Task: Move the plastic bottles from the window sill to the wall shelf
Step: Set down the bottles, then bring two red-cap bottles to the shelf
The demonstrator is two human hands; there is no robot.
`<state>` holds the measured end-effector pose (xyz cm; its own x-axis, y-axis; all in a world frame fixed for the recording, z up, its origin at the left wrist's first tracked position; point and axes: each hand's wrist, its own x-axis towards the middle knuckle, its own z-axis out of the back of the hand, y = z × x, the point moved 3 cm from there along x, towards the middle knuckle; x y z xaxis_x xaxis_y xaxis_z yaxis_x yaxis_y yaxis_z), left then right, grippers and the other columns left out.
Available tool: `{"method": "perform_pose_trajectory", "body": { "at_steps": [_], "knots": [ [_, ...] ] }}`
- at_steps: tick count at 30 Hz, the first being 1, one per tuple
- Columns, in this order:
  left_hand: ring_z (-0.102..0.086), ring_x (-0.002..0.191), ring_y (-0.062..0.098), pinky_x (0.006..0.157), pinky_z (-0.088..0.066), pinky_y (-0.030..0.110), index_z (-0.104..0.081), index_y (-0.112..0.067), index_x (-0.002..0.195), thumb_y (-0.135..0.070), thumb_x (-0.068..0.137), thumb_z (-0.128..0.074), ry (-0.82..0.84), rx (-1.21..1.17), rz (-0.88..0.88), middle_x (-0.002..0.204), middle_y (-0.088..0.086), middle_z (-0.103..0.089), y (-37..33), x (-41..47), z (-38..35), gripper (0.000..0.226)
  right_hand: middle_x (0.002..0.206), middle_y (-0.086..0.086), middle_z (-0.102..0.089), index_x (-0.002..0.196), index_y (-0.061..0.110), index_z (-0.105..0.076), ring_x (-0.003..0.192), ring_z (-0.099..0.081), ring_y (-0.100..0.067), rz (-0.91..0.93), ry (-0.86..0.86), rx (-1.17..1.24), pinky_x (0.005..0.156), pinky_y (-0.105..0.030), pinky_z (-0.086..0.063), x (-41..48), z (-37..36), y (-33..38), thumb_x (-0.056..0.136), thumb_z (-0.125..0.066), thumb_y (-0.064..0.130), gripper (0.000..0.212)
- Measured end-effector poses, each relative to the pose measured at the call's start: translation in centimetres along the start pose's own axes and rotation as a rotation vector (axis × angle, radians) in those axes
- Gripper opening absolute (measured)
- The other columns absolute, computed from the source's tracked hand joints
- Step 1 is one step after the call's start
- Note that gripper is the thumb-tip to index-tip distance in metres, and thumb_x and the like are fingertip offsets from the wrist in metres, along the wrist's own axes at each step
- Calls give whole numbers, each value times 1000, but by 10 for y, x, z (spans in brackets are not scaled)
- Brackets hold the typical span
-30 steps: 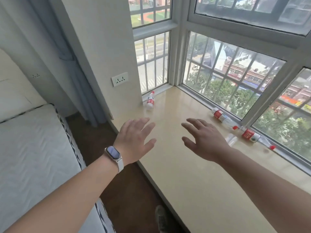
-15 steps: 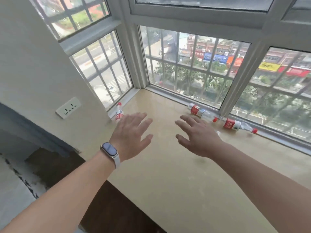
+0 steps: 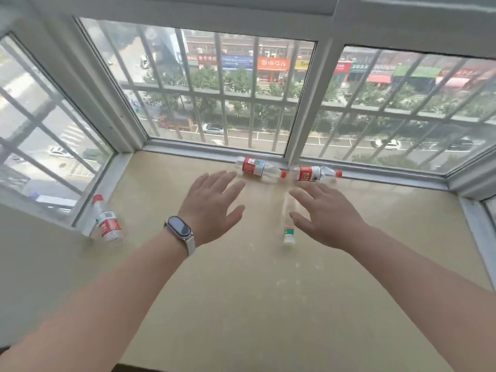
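Observation:
Two clear plastic bottles with red labels and red caps lie on their sides against the window frame: one just beyond my left hand, the other just beyond my right hand. A third red-label bottle stands at the sill's left corner. A clear bottle with a green-and-white end lies between my hands, close to my right thumb. Both hands hover over the beige window sill with fingers spread, holding nothing. The wall shelf is out of view.
Barred windows enclose the sill at the back, left and right. A white frame post meets the sill between the two far bottles. A smartwatch is on my left wrist. The sill's front edge runs along the bottom left.
My view has swung right and closer to the window; bed, curtain and socket have left the frame. Both hands stay open and now sit nearer the two lying bottles.

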<state>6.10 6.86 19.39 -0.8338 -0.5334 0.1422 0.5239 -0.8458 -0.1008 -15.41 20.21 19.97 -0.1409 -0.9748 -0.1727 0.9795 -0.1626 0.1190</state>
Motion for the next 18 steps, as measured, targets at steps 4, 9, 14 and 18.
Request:
{"method": "perform_pose_trajectory", "body": {
  "at_steps": [4,9,14,18],
  "knots": [
    [-56,123,36,105,-39,52,-64,-13,127,-47,88,-43,65,-24,-49,134,14,-61,19,32,-26,56,152,-3,-37,144,23,-42,137,-32,-23,-95,-22,5,107,-35,-27,17,-9,-10,97,-43,49,54],
    [-54,126,35,107,-38,52,-62,-15,130,-49,88,-40,162,-46,-73,137,13,-59,32,73,-68,58,150,-1,-37,142,23,-41,134,-34,-23,-179,0,33,102,-37,-33,43,-36,-33,97,-43,47,52],
    [-55,123,35,105,-39,50,-63,-14,129,-49,87,-40,221,-83,-47,135,13,-60,44,114,-127,59,152,-3,-35,145,23,-39,137,-31,-23,-255,46,79,105,-39,-33,73,-81,-67,97,-41,48,54],
    [-55,123,34,105,-37,46,-63,-14,129,-48,88,-42,233,-114,-43,135,11,-60,51,149,-183,58,150,-4,-37,144,22,-40,136,-32,-25,-279,96,81,106,-39,-33,104,-125,-102,96,-43,48,55]
  ]
}}
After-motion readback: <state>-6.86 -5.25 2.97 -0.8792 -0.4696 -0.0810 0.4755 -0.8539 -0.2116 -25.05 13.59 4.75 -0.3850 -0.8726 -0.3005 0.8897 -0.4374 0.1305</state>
